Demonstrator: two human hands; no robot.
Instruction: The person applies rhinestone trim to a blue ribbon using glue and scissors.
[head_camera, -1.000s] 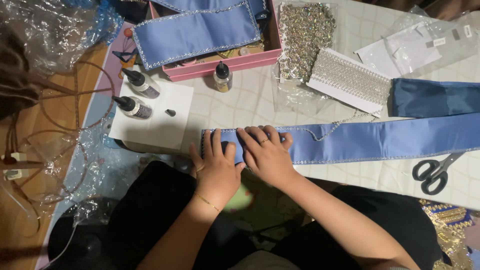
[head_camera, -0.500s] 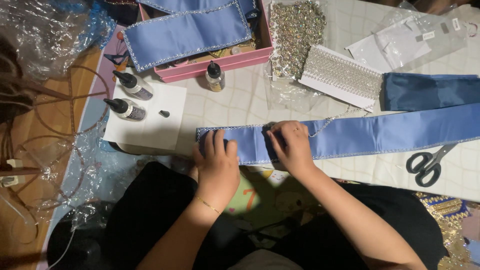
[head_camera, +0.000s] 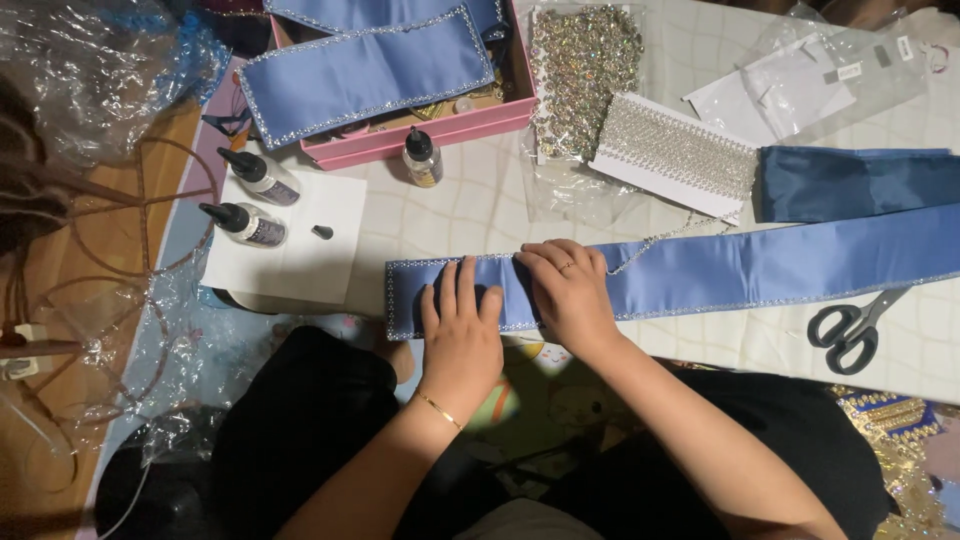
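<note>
A long blue satin sash (head_camera: 760, 268) with a rhinestone trim along its edges lies flat across the white quilted table top (head_camera: 470, 215), running from the middle of the view toward 3 o'clock. The left hand (head_camera: 462, 335) rests on the sash near its left end, palm down, fingers stretched open and flat – it grips nothing. The right hand (head_camera: 568, 292) lies just beside it at 3 o'clock, fingers slightly curled and pressing on the sash's upper edge, also not closed around anything. At 4 o'clock, near the sash, lie black scissors (head_camera: 850, 328). At 12 o'clock sits a card of rhinestone chain (head_camera: 678, 152); at 11 o'clock – a pink box (head_camera: 420, 135) holding a finished sash (head_camera: 365, 72). Two glue bottles (head_camera: 250, 224) lie on a white paper sheet (head_camera: 300, 265) at 9 o'clock.
</note>
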